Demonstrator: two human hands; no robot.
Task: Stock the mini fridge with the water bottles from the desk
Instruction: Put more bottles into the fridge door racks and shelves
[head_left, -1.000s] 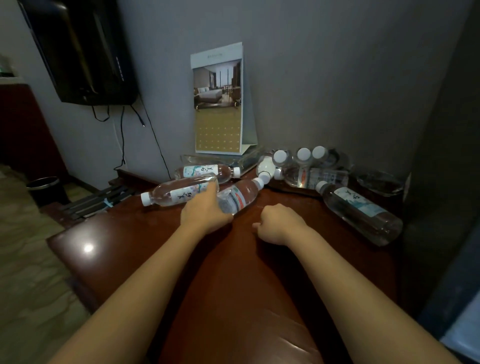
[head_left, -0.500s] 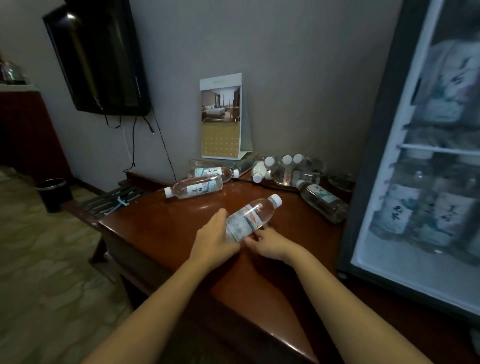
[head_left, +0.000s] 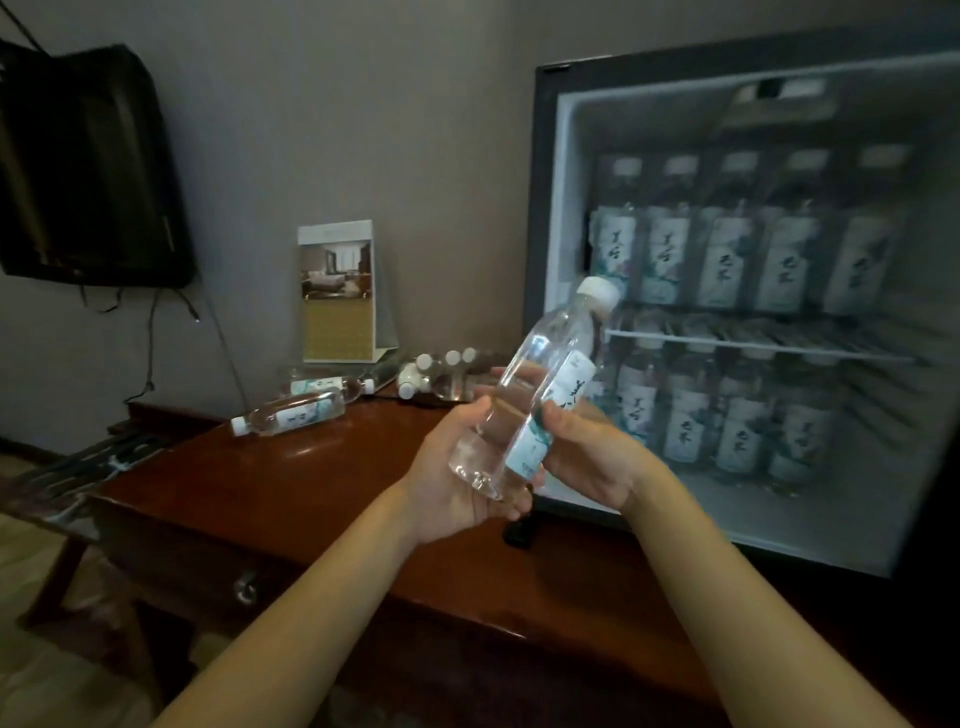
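Presently, findings as follows.
Held item: clear plastic water bottle with white cap (head_left: 540, 384), tilted, cap toward the fridge opening, lifted clear of the tabletop.
Left hand (head_left: 457, 486): grip clamped under the base.
Right hand (head_left: 589, 449): grip clamped on the labelled side.
Open mini fridge (head_left: 543, 260): both shelves lined with bottles, front edge unobstructed.
Dark wooden tabletop (head_left: 291, 483): bare near edge; remaining bottles (head_left: 288, 415) lie at the rear.

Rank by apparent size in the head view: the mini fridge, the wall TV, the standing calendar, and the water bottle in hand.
1. mini fridge, largest.
2. wall TV, partly cut off at the left edge.
3 and 4. standing calendar and held water bottle: they look alike in size, and the bottle is much nearer the camera, so unranked.
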